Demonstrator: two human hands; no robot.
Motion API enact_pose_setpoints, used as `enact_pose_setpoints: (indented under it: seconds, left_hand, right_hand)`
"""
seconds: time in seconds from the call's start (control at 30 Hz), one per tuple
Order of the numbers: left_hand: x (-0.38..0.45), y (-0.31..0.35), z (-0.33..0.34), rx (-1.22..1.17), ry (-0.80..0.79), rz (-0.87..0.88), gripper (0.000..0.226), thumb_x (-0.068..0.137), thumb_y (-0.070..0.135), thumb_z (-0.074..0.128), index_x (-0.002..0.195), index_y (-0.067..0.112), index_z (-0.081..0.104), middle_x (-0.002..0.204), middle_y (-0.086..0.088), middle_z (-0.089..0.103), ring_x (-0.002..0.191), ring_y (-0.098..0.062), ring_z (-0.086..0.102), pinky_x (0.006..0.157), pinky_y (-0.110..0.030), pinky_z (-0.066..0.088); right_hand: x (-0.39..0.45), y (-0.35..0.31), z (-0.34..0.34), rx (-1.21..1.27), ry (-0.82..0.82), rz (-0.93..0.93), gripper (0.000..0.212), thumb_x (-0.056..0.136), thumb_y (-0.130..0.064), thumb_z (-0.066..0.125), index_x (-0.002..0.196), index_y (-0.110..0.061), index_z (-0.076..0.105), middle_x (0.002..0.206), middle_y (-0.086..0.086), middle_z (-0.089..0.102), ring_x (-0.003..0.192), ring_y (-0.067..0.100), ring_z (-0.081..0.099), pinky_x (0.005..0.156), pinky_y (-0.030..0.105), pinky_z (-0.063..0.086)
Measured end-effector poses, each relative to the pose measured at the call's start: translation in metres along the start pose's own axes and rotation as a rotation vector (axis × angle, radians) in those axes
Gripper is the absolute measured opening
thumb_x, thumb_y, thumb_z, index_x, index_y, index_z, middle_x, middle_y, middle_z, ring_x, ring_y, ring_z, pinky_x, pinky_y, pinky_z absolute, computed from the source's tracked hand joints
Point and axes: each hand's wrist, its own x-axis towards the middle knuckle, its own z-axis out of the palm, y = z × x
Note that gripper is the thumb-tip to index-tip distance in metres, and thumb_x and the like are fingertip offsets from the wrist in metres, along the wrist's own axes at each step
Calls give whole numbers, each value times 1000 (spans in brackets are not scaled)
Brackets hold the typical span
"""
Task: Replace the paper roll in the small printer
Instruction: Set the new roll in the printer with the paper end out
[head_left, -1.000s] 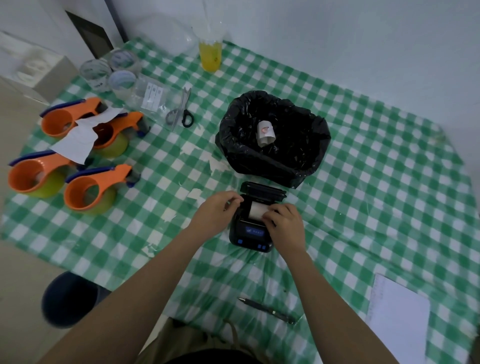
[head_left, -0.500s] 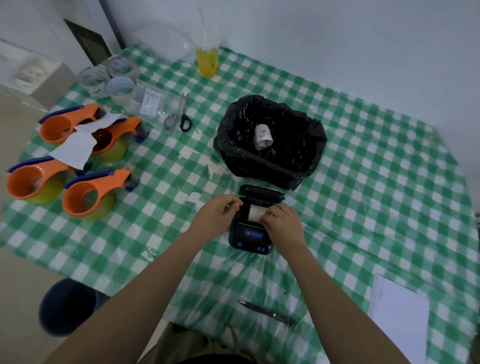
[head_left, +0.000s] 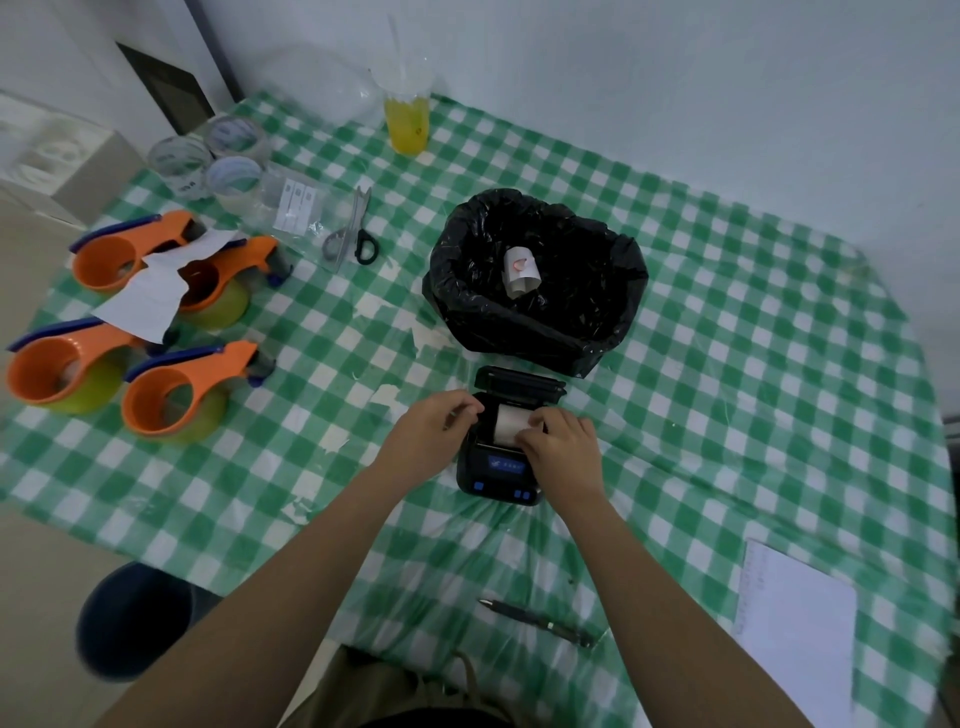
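Nearest to us, at the bottom of the frame, a dark pen (head_left: 537, 621) lies on the green-checked tabletop (head_left: 753, 364), and a white notepad (head_left: 797, 631) sits at the lower right. A dark round stool (head_left: 132, 621) shows at the lower left, off the tabletop's edge.

Both forearms reach up to the middle of the frame, where the small black printer (head_left: 501, 467) lies with its lid (head_left: 519, 383) swung open toward the far side. A white paper roll (head_left: 511, 423) sits in the printer's open bay. Our left hand (head_left: 434, 428) rests against the printer's left side, fingers curled in at the bay's edge; we cannot tell whether they pinch anything. Our right hand (head_left: 563, 449) lies over the right part of the printer, its fingertips bent onto the roll's right end; whether they grip it or only press on it we cannot tell.

Just beyond the printer stands a bin lined with a black bag (head_left: 537, 283), and a small white used roll (head_left: 522, 270) lies inside it.

At the left of the frame four orange tape dispensers (head_left: 179, 387) are grouped together, with a white paper sheet (head_left: 148, 296) lying over two of them. Farther up lie scissors (head_left: 353, 228) on a clear plastic bag (head_left: 298, 205), beside three clear tape rolls (head_left: 208, 158). At the far edge, near the wall, stands a cup of yellow drink (head_left: 407, 117).
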Motion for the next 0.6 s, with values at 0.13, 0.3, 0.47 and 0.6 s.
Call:
enact_pose_setpoints:
  seconds: [0.13, 0.3, 0.47, 0.6]
  left_hand:
    - [0, -3, 0, -4, 3, 0, 22, 95, 17, 46, 105, 10, 64, 102, -11, 69, 92, -23, 64, 85, -38, 52]
    - [2, -5, 0, 2, 7, 8, 23, 95, 18, 46, 106, 11, 64, 105, -12, 69, 94, -23, 64, 87, -40, 52]
    - [14, 0, 3, 132, 80, 195, 29, 94, 10, 43, 120, 10, 56, 120, -13, 57, 110, -27, 52, 96, -38, 46]
    - [27, 9, 6, 259, 35, 246, 47, 92, 2, 39, 138, 10, 38, 143, -10, 41, 130, -27, 37, 109, -36, 35]
  right_hand:
    - [1, -4, 1, 62, -6, 55, 20, 53, -8, 85, 59, -18, 68, 79, 3, 65, 72, 27, 64, 62, 32, 47]
    - [-2, -6, -1, 87, 18, 63, 19, 63, -3, 76, 68, -13, 61, 79, 4, 61, 75, 28, 60, 65, 33, 46]
    - [-3, -4, 2, 96, 5, -22, 25, 61, -3, 80, 69, -17, 61, 67, -1, 63, 67, 23, 60, 67, 26, 35]
    - [-8, -3, 0, 146, 28, -91, 25, 61, -2, 82, 80, -12, 69, 69, 2, 67, 67, 24, 63, 61, 28, 52]
